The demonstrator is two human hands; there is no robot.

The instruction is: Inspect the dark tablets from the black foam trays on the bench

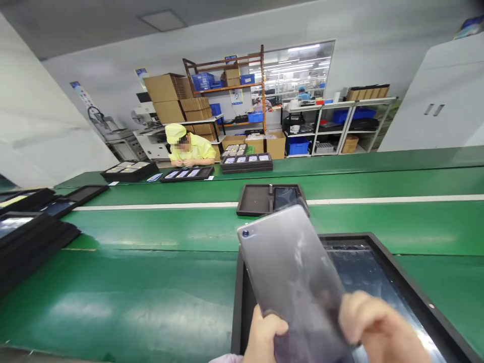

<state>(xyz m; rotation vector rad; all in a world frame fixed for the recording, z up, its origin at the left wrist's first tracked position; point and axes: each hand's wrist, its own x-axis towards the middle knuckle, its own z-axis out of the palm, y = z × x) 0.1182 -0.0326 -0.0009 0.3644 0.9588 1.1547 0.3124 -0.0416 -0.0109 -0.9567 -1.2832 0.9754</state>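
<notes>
A grey tablet (291,267) with a camera lens in its upper left corner is held up, its back facing me. My left hand (264,330) grips its lower left edge, thumb lying on the back. On the right edge, my right hand (374,322) is closed round the tablet, slightly blurred by motion. Below it lies a large black tray (372,242) on the green bench. In the tray's right part rests another tablet (363,272), dark glass up; the held tablet hides much of the tray's left part.
A smaller black tray (255,199) with one dark-screened tablet sits farther back on the green conveyor belt (170,227). Stacked black trays (34,247) stand at the left. Across the belt, a person in yellow (200,146) leans over a tray of devices (187,174).
</notes>
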